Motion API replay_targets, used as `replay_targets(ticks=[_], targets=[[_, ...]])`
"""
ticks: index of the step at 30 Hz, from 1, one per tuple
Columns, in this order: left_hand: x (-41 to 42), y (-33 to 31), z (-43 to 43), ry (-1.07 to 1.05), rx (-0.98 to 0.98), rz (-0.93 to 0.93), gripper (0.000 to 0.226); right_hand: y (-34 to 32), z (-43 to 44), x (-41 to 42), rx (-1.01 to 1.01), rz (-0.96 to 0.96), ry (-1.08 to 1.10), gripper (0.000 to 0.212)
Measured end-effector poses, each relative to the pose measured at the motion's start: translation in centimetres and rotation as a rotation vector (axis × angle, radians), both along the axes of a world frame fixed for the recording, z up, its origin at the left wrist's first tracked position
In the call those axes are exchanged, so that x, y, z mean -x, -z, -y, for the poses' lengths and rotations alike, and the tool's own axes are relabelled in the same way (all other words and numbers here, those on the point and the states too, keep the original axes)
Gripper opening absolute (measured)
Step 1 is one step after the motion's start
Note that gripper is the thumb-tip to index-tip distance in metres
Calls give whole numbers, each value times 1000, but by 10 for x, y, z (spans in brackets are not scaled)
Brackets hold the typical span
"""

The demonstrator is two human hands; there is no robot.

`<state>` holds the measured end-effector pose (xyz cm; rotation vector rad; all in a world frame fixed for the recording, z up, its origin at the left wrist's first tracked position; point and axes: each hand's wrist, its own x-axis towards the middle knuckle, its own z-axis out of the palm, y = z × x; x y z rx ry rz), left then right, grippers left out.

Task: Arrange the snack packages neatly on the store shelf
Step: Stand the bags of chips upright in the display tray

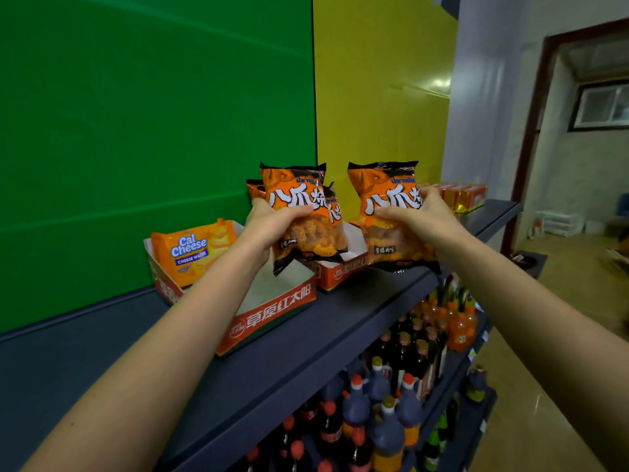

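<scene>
A smooth green panel (pixel 153 131) and a glossy yellow panel (pixel 381 97) form the wall behind a dark blue, matte top shelf (pixel 306 342). The tiers below it are packed with plastic bottles (pixel 384 420), dark and orange, with red or gold caps. On the top shelf sits a shallow red-and-white cardboard tray (pixel 272 315) printed with white characters. It holds one shiny orange Cal Cheese wafer pack (pixel 190 253), leaning upright in its far left corner. Just behind it is a second cardboard tray (pixel 340 270) of the same kind, with two orange-and-black snack bags (pixel 332 206) standing in it. The left hand (pixel 272 223) grips a crinkled foil left snack bag (pixel 296 199) upright above the two trays, thumb across the front and fingers clamped behind. The right hand (pixel 418 216) grips a matching right snack bag (pixel 384 199) the same way, just right of the second tray, its lower seam at the shelf's front edge. Whether it rests there I cannot tell. Small red-and-yellow packs (pixel 466 192) line the shelf's far end.
</scene>
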<state>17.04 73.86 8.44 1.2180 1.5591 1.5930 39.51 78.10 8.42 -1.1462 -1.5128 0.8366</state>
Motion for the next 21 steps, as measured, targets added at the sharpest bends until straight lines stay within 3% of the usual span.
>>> replay_targets(ticks=[2, 8, 21], targets=[[0, 1, -18, -26, 6, -24, 101, -2, -20, 0, -30, 8, -23, 81], [-18, -3, -57, -159, -15, -32, 73, -14, -85, 1, -96, 0, -98, 80], [-37, 25, -105, -342, 59, -163, 72, -18, -184, 24, -101, -96, -362, 90]])
